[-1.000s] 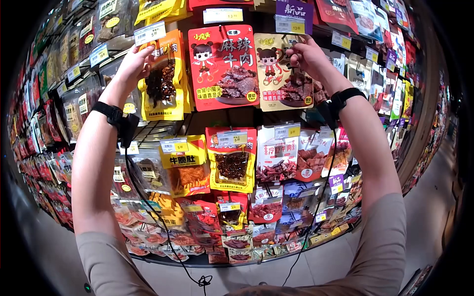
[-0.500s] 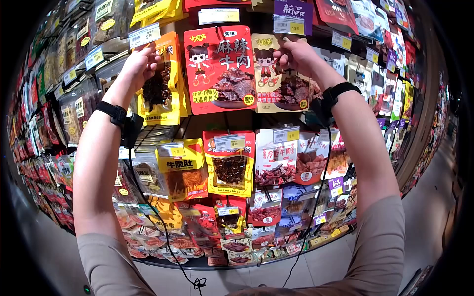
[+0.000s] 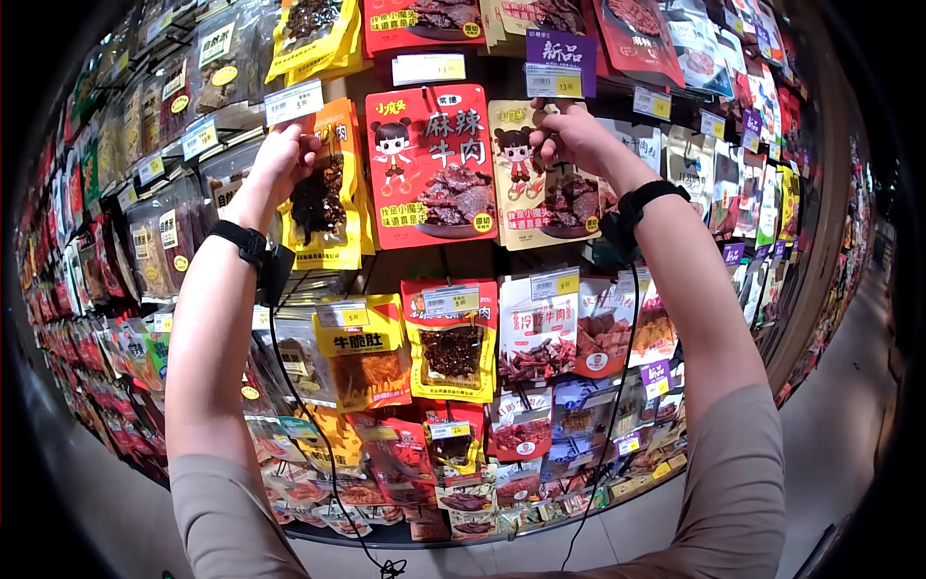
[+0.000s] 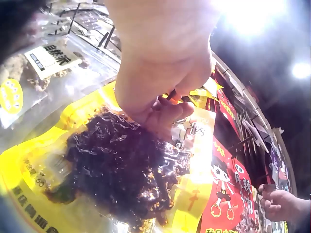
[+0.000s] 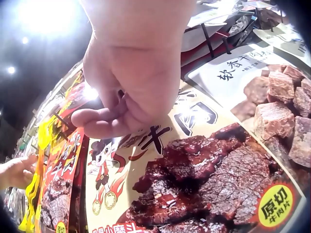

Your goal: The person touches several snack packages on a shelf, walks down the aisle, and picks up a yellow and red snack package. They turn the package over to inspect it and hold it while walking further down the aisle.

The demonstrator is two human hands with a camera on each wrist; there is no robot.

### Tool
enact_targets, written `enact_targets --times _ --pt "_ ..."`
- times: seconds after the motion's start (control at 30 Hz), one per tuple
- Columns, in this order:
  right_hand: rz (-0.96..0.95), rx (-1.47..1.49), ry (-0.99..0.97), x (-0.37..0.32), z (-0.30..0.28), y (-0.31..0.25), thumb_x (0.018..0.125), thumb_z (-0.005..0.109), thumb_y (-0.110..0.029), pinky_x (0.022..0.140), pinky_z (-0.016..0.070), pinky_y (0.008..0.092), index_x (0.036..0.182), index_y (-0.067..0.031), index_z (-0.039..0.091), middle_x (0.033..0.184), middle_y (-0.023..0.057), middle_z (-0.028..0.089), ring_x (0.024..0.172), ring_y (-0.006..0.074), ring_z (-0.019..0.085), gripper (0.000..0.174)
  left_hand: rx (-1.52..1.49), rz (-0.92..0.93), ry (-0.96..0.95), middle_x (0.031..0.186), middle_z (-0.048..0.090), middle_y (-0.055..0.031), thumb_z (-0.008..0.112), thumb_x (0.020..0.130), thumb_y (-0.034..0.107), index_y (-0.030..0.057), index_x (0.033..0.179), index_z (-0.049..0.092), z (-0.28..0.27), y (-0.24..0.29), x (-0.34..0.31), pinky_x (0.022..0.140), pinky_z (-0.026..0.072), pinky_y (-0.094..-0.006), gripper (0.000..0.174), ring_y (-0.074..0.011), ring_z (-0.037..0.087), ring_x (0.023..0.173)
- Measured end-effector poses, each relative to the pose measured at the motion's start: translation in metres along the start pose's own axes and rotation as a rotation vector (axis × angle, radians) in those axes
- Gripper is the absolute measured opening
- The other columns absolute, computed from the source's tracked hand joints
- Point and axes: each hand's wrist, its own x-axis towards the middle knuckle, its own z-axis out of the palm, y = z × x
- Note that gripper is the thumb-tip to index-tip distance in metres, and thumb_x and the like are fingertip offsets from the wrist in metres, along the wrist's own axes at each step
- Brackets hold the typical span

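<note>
My left hand (image 3: 283, 159) is at the top of a yellow and orange beef packet (image 3: 326, 217) with a clear window, its fingers curled over the top edge. In the left wrist view the dark, glossy meat shows below the fingers. Across from it, my right hand (image 3: 571, 135) pinches near the top of a beige beef jerky packet (image 3: 545, 198) printed with a cartoon girl. The right wrist view shows the curled fingers (image 5: 104, 124) over that packet's upper part; its top edge is hidden. Between the hands hangs a red beef jerky packet (image 3: 431, 169), untouched.
Price tags (image 3: 428, 68) stick out above the packets, and a purple tag (image 3: 559, 63) hangs just above my right hand. More packets (image 3: 453, 338) hang on hooks below. A cable (image 3: 333, 454) runs down from each wrist camera. A white beef packet (image 5: 265, 92) hangs at the right.
The shelf and both hands now sit lower in the head view, with more of the upper row showing. My right hand has moved slightly left along the top of the beige packet.
</note>
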Motion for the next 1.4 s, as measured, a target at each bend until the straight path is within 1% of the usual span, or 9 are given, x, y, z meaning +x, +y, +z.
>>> enact_targets --times 0.13,0.4,0.7,0.8,1.07,1.13,1.2,1.27,1.4 --pt "0.007 -0.008 0.002 -0.004 0.002 -0.001 0.089 0.044 -0.011 0.048 0.0466 0.0264 0.108 -0.0122 0.040 0.069 0.0048 0.057 0.049 0.0116 0.056 0.019 0.039 0.003 -0.049 0.070 0.052 0.0036 0.038 0.091 0.025 0.0178 0.106 0.046 -0.001 0.002 -0.003 0.048 0.0353 -0.0212 0.019 -0.0050 0.043 0.051" --pt "0.016 -0.006 0.059 -0.008 0.008 -0.003 0.089 0.044 -0.011 0.046 0.0464 0.0290 0.111 -0.0119 0.040 0.068 0.0065 0.056 0.046 0.0132 0.055 0.022 0.089 -0.033 -0.006 0.067 0.050 0.0045 0.036 0.092 0.025 0.0176 0.108 0.046 0.004 0.007 -0.014 0.048 0.0363 -0.0216 0.021 -0.0047 0.043 0.050" --pt "-0.005 -0.012 0.058 -0.010 0.007 0.002 0.089 0.042 -0.011 0.044 0.0443 0.0277 0.113 -0.0126 0.041 0.067 0.0053 0.055 0.046 0.0125 0.054 0.024 0.124 -0.066 0.018 0.066 0.051 0.0057 0.038 0.094 0.034 0.0198 0.114 0.044 0.005 0.007 -0.010 0.047 0.0368 -0.0207 0.026 -0.0038 0.044 0.050" --pt "-0.008 -0.013 0.060 -0.010 0.008 0.004 0.089 0.042 -0.011 0.043 0.0440 0.0278 0.114 -0.0128 0.040 0.066 0.0051 0.054 0.045 0.0127 0.054 0.025 0.150 -0.046 0.018 0.068 0.050 0.0044 0.034 0.091 0.024 0.0182 0.110 0.044 0.008 0.008 -0.015 0.046 0.0347 -0.0206 0.022 -0.0048 0.042 0.050" --pt "-0.032 -0.011 0.083 -0.008 0.009 0.011 0.087 0.041 -0.009 0.043 0.0452 0.0287 0.116 -0.0130 0.040 0.063 0.0049 0.053 0.045 0.0131 0.054 0.029 0.141 -0.046 0.017 0.066 0.049 0.0051 0.035 0.092 0.026 0.0204 0.116 0.043 0.005 0.004 -0.014 0.046 0.0338 -0.0206 0.026 -0.0048 0.042 0.049" --pt "-0.033 -0.007 0.079 -0.008 0.010 0.010 0.087 0.042 -0.010 0.044 0.0468 0.0290 0.118 -0.0129 0.039 0.064 0.0053 0.054 0.045 0.0131 0.055 0.031 0.168 -0.052 -0.006 0.066 0.051 0.0049 0.039 0.094 0.036 0.0236 0.123 0.040 0.003 0.005 -0.010 0.048 0.0371 -0.0223 0.032 -0.0047 0.045 0.051" --pt "-0.019 -0.029 0.069 -0.010 0.009 0.008 0.087 0.043 -0.010 0.045 0.0481 0.0293 0.118 -0.0130 0.039 0.065 0.0054 0.054 0.046 0.0127 0.055 0.032 0.160 -0.014 0.004 0.065 0.051 0.0039 0.045 0.092 0.040 0.0228 0.123 0.040 0.004 0.003 -0.012 0.041 0.0344 -0.0207 0.036 -0.0051 0.044 0.047" --pt "-0.004 -0.036 0.060 -0.013 0.008 0.006 0.087 0.044 -0.011 0.045 0.0472 0.0284 0.118 -0.0129 0.039 0.065 0.0049 0.055 0.047 0.0124 0.055 0.032 0.192 0.008 -0.004 0.065 0.050 0.0045 0.038 0.093 0.030 0.0234 0.123 0.039 0.007 0.004 -0.017 0.040 0.0323 -0.0211 0.031 -0.0054 0.042 0.046" --pt "0.012 -0.066 0.048 -0.013 0.006 0.006 0.087 0.045 -0.010 0.046 0.0451 0.0269 0.117 -0.0142 0.039 0.066 0.0043 0.055 0.046 0.0113 0.054 0.031 0.168 -0.018 -0.022 0.065 0.049 0.0047 0.040 0.093 0.033 0.0266 0.127 0.038 0.005 0.004 -0.017 0.040 0.0309 -0.0195 0.035 -0.0048 0.040 0.044"
